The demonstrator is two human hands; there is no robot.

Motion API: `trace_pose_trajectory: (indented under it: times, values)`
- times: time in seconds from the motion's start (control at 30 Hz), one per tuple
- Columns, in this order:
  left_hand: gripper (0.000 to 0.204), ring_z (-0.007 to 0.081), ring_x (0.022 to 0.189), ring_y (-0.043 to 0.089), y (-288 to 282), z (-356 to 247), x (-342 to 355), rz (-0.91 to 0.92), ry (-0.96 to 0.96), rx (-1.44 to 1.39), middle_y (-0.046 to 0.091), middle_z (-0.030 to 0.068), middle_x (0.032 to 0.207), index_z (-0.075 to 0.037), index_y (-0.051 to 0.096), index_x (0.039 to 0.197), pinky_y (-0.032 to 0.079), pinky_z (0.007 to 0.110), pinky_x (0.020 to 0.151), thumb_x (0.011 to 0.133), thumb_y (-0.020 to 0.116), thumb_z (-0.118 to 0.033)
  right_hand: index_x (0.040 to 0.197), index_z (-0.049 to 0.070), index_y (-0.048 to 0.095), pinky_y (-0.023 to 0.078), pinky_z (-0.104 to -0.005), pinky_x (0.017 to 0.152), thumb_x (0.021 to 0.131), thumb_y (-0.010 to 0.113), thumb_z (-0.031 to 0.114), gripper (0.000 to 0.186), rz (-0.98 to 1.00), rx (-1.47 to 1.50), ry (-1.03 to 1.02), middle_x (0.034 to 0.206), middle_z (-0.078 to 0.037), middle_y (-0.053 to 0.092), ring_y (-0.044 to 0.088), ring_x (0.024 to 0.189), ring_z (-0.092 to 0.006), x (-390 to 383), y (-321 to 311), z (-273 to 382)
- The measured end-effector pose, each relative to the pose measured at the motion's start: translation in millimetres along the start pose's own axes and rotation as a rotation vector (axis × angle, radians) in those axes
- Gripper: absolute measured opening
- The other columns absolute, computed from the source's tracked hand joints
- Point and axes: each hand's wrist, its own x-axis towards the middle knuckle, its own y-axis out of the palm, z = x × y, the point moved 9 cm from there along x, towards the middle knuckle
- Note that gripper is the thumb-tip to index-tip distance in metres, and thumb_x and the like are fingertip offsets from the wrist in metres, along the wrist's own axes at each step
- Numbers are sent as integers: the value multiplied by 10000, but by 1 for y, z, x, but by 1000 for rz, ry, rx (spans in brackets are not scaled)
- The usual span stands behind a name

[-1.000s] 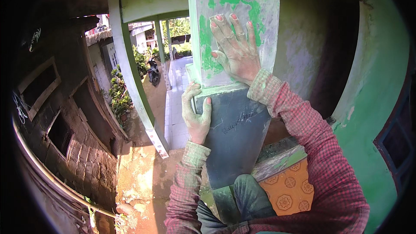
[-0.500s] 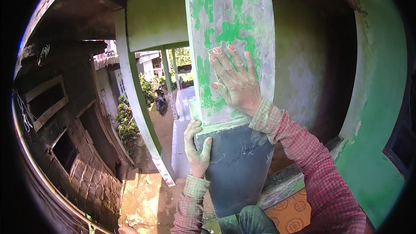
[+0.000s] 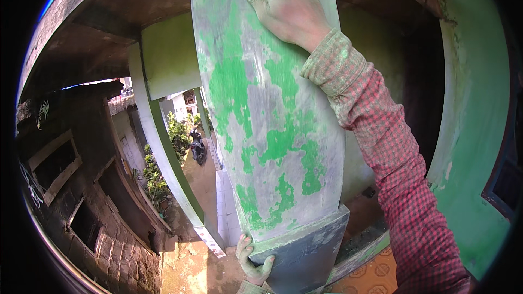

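A square pillar (image 3: 256,130) stands right before me, its green paint worn to patches over pale grey. My right hand (image 3: 289,8) lies flat high on its front face, fingers stretched upward and touching the surface; the fingertips are partly at the picture's top edge. Whether anything lies under the palm I cannot tell. Low down, my left hand (image 3: 253,261) grips the left corner of the pillar's dark grey base (image 3: 305,258), fingers round the ledge and thumb on the front. Pale dust coats both hands and the right checked cuff.
A low ledge (image 3: 359,256) runs right of the base, above orange patterned tiles (image 3: 370,277). A green wall (image 3: 474,130) stands at the right. On the left are a slimmer post (image 3: 163,147), a dark wooden wall (image 3: 71,185) and, farther off, a parked motorbike (image 3: 197,147).
My right hand has slid up the pillar. The view has tilted upward, so the base and my left hand sit lower in the picture; the left hand still holds the same corner.
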Motion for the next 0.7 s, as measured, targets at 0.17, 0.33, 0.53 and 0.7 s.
trace_pose_trajectory:
  times: [0.17, 0.33, 0.53, 0.7]
  values:
    - [892, 383, 1331, 454, 12, 14, -27, 113, -424, -17, 440, 290, 1452, 79, 335, 1497, 332, 480, 1155, 741, 786, -57, 1462, -58, 455, 255, -482, 1213, 1027, 453, 267, 544, 30, -28, -22, 1515, -252, 467, 390, 1441, -404, 63, -9, -34]
    - [905, 378, 1367, 420, 25, -2, 20, 177, -633, -5, 408, 274, 1486, 58, 306, 1518, 314, 482, 1170, 771, 785, -121, 1469, -55, 449, 251, -477, 1218, 1016, 511, 303, 581, 39, -50, -4, 1521, -248, 462, 385, 1447, -396, 128, 10, -97]
    - [924, 373, 1411, 379, 22, -24, 91, 212, -768, 11, 369, 255, 1527, 34, 271, 1543, 293, 484, 1188, 808, 783, -198, 1519, 104, 449, 248, -573, 1196, 1015, 544, 380, 582, -4, -111, 130, 1577, -112, 430, 364, 1463, -371, 194, 30, -149]
    - [943, 368, 1447, 344, 11, -40, 135, 191, -845, 4, 336, 239, 1562, 14, 243, 1563, 275, 485, 1202, 839, 781, -262, 1565, 103, 393, 224, -557, 1212, 1035, 518, 367, 605, 116, -112, 218, 1609, -128, 392, 325, 1491, -388, 203, 34, -151]
